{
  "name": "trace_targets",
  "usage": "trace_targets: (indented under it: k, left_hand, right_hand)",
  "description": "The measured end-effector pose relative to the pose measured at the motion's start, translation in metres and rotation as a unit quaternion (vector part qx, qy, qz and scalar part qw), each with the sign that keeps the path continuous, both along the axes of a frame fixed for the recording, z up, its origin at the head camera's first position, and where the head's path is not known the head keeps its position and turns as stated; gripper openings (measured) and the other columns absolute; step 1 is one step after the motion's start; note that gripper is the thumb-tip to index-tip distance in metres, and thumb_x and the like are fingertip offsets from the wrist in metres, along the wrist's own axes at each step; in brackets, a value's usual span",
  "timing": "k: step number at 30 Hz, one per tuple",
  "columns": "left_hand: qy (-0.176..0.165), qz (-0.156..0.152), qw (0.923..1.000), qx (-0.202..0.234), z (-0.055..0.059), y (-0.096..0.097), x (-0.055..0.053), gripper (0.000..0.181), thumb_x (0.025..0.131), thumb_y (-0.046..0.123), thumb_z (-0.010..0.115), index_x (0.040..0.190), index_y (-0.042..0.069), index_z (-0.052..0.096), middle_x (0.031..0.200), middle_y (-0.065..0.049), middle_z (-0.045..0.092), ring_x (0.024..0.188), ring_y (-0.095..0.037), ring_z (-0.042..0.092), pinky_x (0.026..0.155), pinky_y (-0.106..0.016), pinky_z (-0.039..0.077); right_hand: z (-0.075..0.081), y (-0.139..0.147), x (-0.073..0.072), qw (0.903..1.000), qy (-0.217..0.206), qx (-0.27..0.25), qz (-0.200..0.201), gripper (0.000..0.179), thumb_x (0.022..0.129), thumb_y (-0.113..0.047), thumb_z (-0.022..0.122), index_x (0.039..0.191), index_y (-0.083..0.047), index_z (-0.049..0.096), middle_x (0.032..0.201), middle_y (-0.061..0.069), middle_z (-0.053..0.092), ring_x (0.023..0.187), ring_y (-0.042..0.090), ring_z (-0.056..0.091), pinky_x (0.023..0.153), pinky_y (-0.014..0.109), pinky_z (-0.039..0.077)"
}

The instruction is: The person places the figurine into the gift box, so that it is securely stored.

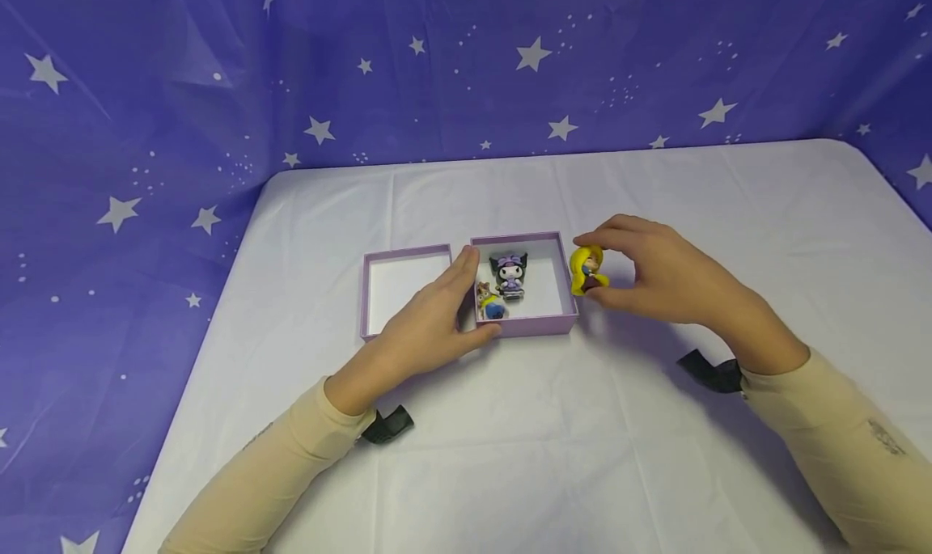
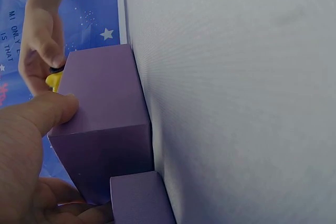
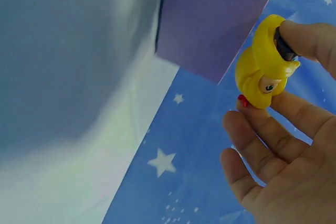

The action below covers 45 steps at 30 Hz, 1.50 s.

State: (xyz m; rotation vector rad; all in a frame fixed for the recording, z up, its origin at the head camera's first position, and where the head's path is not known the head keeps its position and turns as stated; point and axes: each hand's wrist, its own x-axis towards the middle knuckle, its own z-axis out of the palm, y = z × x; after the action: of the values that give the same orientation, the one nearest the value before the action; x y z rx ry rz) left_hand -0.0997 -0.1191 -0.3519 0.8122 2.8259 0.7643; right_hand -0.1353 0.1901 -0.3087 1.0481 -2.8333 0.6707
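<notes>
In the head view my left hand point(image 1: 429, 323) grips the left front corner of a purple box point(image 1: 539, 326), its thumb on the front wall and its fingers along the left side. Inside lie a figurine with black pointed ears point(image 1: 511, 277) and a smaller figurine in yellow and blue point(image 1: 490, 303). Just beyond the box's right wall, my right hand point(image 1: 670, 271) pinches a yellow-haired figurine point(image 1: 582, 272) between thumb and fingertips. The right wrist view has this yellow figurine point(image 3: 262, 64) sideways, near the box's outer wall point(image 3: 210, 24).
A second shallow purple tray, perhaps the lid point(image 1: 400, 287), sits left of the box. A white cloth point(image 1: 524, 457) covers the table, and a purple star-patterned curtain point(image 1: 466, 77) hangs behind. Dark straps point(image 1: 389, 426) stick out by both wrists.
</notes>
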Motion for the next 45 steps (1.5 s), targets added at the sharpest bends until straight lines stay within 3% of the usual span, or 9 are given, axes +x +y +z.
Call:
trace_targets:
  k: [7, 16, 20, 24, 32, 37, 45]
  left_hand:
    - [-0.001, -0.001, 1.0000, 0.003, -0.001, 0.000, 0.001, 0.102, 0.087, 0.051, 0.067, 0.154, -0.001, 0.012, 0.160, -0.015, 0.010, 0.146, -0.020, 0.011, 0.116, -0.033, 0.018]
    - [0.005, -0.002, 1.0000, -0.001, 0.000, -0.001, 0.000, 0.101, 0.087, 0.052, 0.067, 0.154, -0.001, 0.012, 0.160, -0.016, 0.011, 0.146, -0.020, 0.012, 0.116, -0.033, 0.019]
    - [0.003, -0.002, 1.0000, -0.002, 0.001, -0.001, 0.000, 0.101, 0.088, 0.052, 0.067, 0.154, -0.001, 0.012, 0.160, -0.016, 0.011, 0.146, -0.020, 0.012, 0.116, -0.033, 0.019]
    - [0.003, -0.006, 1.0000, 0.002, 0.001, -0.001, -0.001, 0.101, 0.088, 0.051, 0.067, 0.154, -0.001, 0.011, 0.160, -0.016, 0.011, 0.146, -0.020, 0.012, 0.116, -0.033, 0.018]
    - [-0.002, -0.003, 1.0000, 0.003, 0.001, -0.001, 0.000, 0.101, 0.088, 0.051, 0.067, 0.155, 0.000, 0.011, 0.161, -0.015, 0.010, 0.146, -0.019, 0.011, 0.116, -0.033, 0.018]
    - [0.004, -0.005, 1.0000, 0.003, 0.000, -0.002, 0.000, 0.101, 0.088, 0.052, 0.066, 0.155, 0.000, 0.011, 0.161, -0.016, 0.011, 0.146, -0.020, 0.012, 0.116, -0.033, 0.019]
    - [0.009, -0.006, 0.9999, 0.004, -0.001, -0.001, 0.000, 0.101, 0.088, 0.052, 0.066, 0.154, -0.001, 0.012, 0.161, -0.016, 0.010, 0.146, -0.020, 0.012, 0.116, -0.033, 0.019]
  right_hand:
    - [0.002, -0.021, -0.003, 0.9998, -0.010, 0.005, 0.019, 0.057, 0.076, -0.032, 0.081, 0.126, -0.011, 0.064, 0.113, -0.003, 0.061, 0.105, 0.017, 0.057, 0.092, 0.041, 0.047]
    - [0.000, -0.038, -0.007, 0.9994, -0.026, 0.006, 0.022, 0.057, 0.073, -0.027, 0.084, 0.124, -0.010, 0.063, 0.110, -0.002, 0.063, 0.102, 0.018, 0.056, 0.092, 0.042, 0.046]
    - [-0.004, -0.046, -0.009, 0.9990, -0.014, 0.035, 0.022, 0.053, 0.071, -0.029, 0.085, 0.118, -0.011, 0.067, 0.108, -0.001, 0.066, 0.105, 0.024, 0.056, 0.094, 0.050, 0.040]
    - [-0.008, -0.051, -0.010, 0.9981, -0.005, 0.061, 0.009, 0.049, 0.068, -0.028, 0.085, 0.112, -0.014, 0.069, 0.104, -0.005, 0.068, 0.103, 0.026, 0.052, 0.087, 0.054, 0.030]
    - [-0.008, -0.059, -0.011, 0.9929, -0.033, 0.114, -0.015, 0.049, 0.065, -0.033, 0.091, 0.109, -0.021, 0.072, 0.103, -0.009, 0.069, 0.106, 0.032, 0.045, 0.082, 0.058, 0.023]
    - [-0.007, -0.064, -0.014, 0.9873, -0.073, 0.139, -0.022, 0.049, 0.064, -0.035, 0.092, 0.108, -0.023, 0.074, 0.098, -0.010, 0.069, 0.109, 0.036, 0.045, 0.082, 0.057, 0.023]
    - [-0.007, -0.070, -0.018, 0.9790, -0.109, 0.172, -0.018, 0.050, 0.065, -0.023, 0.092, 0.112, -0.020, 0.073, 0.108, -0.004, 0.070, 0.107, 0.037, 0.047, 0.083, 0.060, 0.022]
